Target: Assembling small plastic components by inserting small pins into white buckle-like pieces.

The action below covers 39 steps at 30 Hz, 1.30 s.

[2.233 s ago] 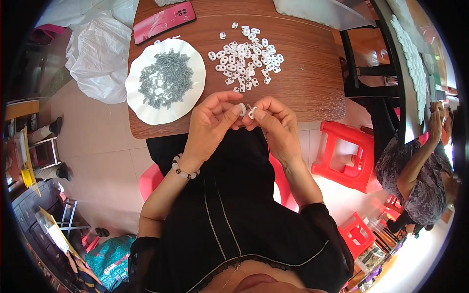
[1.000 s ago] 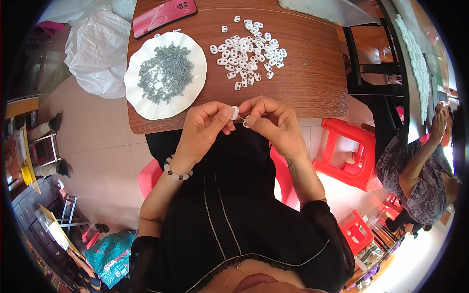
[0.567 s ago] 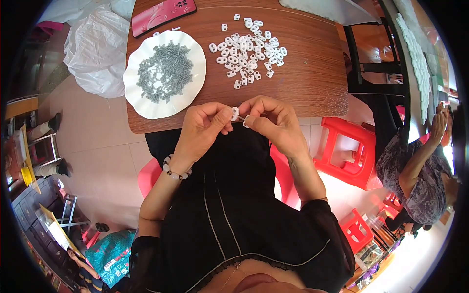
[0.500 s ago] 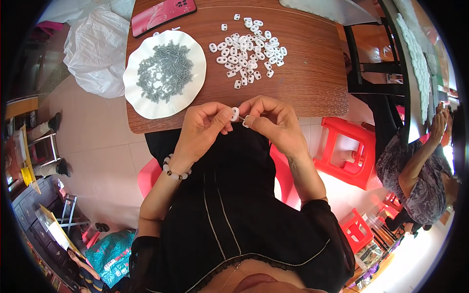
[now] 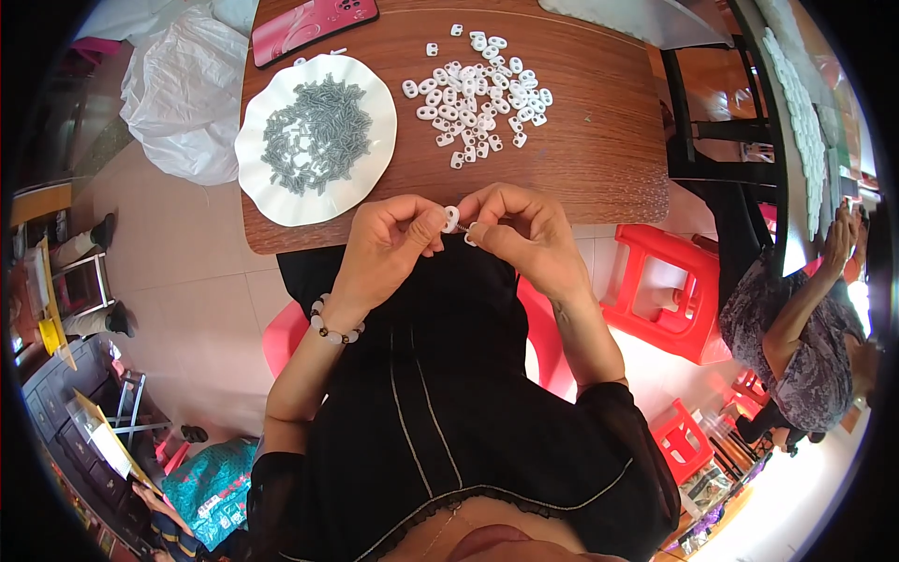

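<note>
At the table's near edge, my left hand pinches a white oval two-holed plastic piece between thumb and fingers. Close beside it, my right hand is closed on a second small white plastic piece, mostly covered by the fingertips. A thin grey spring-like part bridges the gap between the two pieces. Farther off, a pile of similar white pieces lies loose on the table. To its left, a white scalloped plate carries a heap of small grey spring-like parts.
A pink phone lies at the brown table's far left. White plastic bags sit left of the table. A red stool stands at right, near another person working at a neighbouring table.
My hands keep almost the same pose, with the white pieces still held close together. The view has shifted very slightly.
</note>
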Each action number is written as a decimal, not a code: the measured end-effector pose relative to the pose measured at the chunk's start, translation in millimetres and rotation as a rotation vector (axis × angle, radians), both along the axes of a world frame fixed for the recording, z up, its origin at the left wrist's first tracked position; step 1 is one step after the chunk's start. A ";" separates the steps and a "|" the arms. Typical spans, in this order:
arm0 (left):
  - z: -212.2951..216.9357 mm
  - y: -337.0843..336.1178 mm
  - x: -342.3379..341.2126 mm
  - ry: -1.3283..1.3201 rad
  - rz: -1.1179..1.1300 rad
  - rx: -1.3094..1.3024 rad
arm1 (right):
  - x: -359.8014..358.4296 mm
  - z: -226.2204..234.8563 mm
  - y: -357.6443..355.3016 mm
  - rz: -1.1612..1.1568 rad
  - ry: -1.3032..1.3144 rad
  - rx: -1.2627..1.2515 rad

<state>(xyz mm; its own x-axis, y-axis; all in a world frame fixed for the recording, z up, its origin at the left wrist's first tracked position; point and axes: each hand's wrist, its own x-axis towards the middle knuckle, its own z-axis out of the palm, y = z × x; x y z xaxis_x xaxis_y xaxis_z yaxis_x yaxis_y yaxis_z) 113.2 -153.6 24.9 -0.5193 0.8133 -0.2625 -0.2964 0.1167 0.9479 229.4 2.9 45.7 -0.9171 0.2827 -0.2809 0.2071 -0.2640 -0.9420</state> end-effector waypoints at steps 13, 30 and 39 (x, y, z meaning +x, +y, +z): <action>2.2 -0.3 1.1 0.076 -0.018 -0.025 | -0.1 4.5 -1.2 0.009 -0.028 -0.020; 22.2 -6.5 1.4 0.056 -0.057 0.067 | 3.7 4.5 -15.8 0.045 0.215 0.006; 22.0 -11.0 1.2 -0.032 -0.086 0.114 | 0.3 -3.3 -9.8 0.179 0.369 0.200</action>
<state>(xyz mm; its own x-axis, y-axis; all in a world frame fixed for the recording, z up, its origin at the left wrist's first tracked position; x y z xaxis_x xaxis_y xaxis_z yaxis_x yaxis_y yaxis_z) 114.4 -164.6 46.9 -0.4396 0.8798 -0.1809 -0.3198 0.0349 0.9468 229.7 -7.0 42.3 -0.9849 0.1264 0.1180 -0.1264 -0.0602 -0.9902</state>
